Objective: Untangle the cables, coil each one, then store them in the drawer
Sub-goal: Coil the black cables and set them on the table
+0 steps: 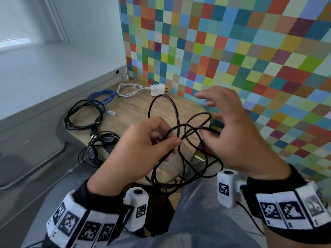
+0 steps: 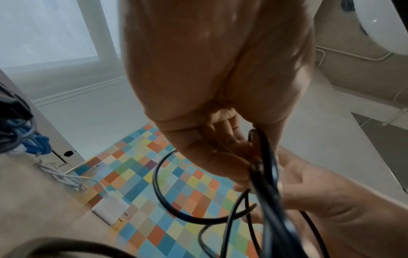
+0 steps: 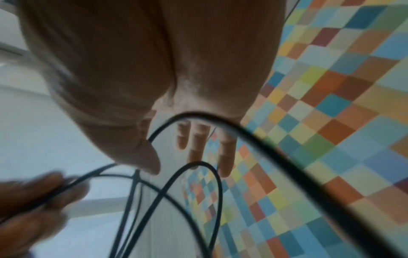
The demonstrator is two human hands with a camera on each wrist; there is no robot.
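A long black cable (image 1: pixel 176 111) hangs in several loose loops above a small wooden table (image 1: pixel 132 106). My left hand (image 1: pixel 170 141) pinches a few strands together between thumb and fingers; the left wrist view shows the same left hand (image 2: pixel 220 150) curled round the black cable (image 2: pixel 263 174). My right hand (image 1: pixel 227 122) hovers just to the right of the loops, fingers spread and straight. In the right wrist view, that right hand (image 3: pixel 198 148) holds nothing, and a cable loop (image 3: pixel 205 165) crosses in front of its fingertips.
On the table lie a coiled black cable (image 1: pixel 84 113), a blue cable (image 1: pixel 104 96), a white charger (image 1: pixel 157 89) with its white lead (image 1: pixel 126 91), and a black bundle (image 1: pixel 100 145) with a red-marked plug. A multicoloured checkered wall (image 1: pixel 232 51) stands close behind.
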